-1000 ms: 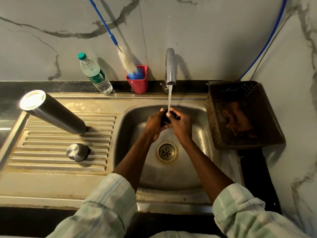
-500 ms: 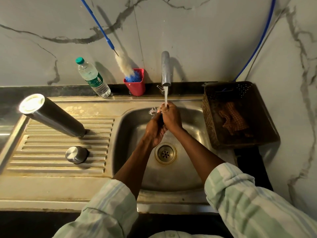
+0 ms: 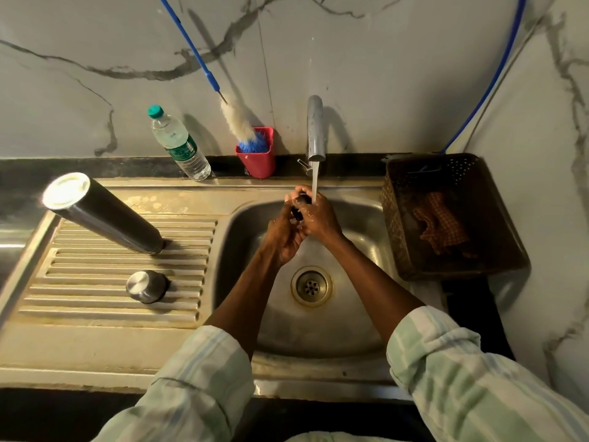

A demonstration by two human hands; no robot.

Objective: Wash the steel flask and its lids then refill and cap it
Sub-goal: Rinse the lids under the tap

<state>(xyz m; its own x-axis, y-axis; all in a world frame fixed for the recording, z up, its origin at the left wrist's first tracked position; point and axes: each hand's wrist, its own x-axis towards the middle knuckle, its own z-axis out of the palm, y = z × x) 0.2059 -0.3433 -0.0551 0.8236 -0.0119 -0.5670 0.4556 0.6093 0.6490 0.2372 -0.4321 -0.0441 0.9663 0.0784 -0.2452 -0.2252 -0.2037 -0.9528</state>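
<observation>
Left grip [image 3: 284, 237]: it is cupping a small dark lid [image 3: 299, 208] from below, fingers curling round it.
Right grip [image 3: 318, 215]: it is closing over the same dark lid from the right, fingers wrapping its top; both grips are touching each other.
Water [image 3: 314, 183]: a thin stream is falling from the tap [image 3: 315, 129] straight onto the right grip and the lid.
Sink [image 3: 357, 314]: the grips are hanging over its basin, with the drain [image 3: 311, 286] lying below them, nearer the person.
Steel flask [image 3: 105, 215]: it is standing mouth down on the ribbed drainboard [image 3: 95, 301], well to the left of the grips, apart from them.
Steel cap [image 3: 146, 286]: it is sitting on the drainboard nearer the person than the flask, left of the left grip.
Behind the grips: a plastic bottle [image 3: 178, 145] and a red cup [image 3: 256, 157] holding a brush are standing on the dark surface [image 3: 63, 170] by the wall.
Right of the grips: a brown basket [image 3: 497, 218] is holding a checked cloth [image 3: 441, 226].
</observation>
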